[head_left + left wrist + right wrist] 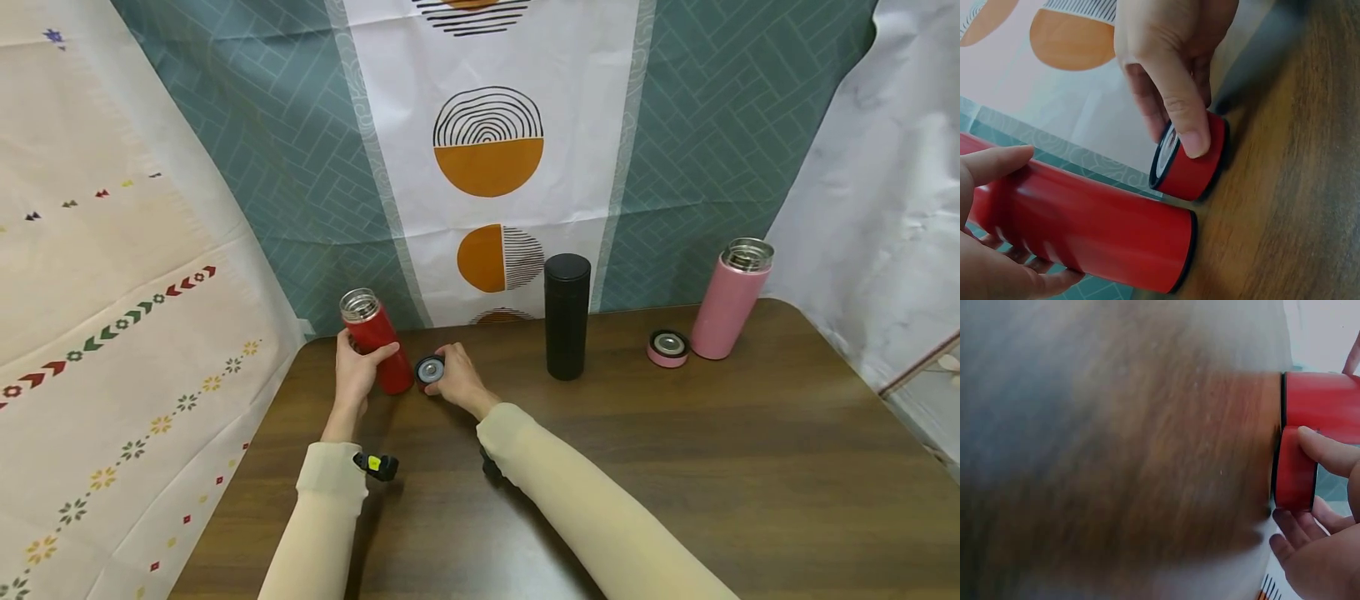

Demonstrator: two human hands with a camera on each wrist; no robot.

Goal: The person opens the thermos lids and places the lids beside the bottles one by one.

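Note:
My left hand [354,373] is wrapped round a red thermos bottle [386,346], which stands on the table with its steel mouth uncovered. Right beside the base of the bottle, my right hand [461,382] holds a red lid [431,369] between thumb and fingers. The lid lies with its grey inner side up, its underside at the table. In the left wrist view the thumb presses on the red side of the lid [1191,172]. The right wrist view shows the lid [1296,472] close against the bottle [1322,403].
A closed black thermos bottle [566,325] stands upright near the table's back edge. Farther right stands an open pink thermos bottle [726,308], with its pink lid [667,350] upturned beside it. Patterned cloth [300,150] hangs behind the brown table [675,467].

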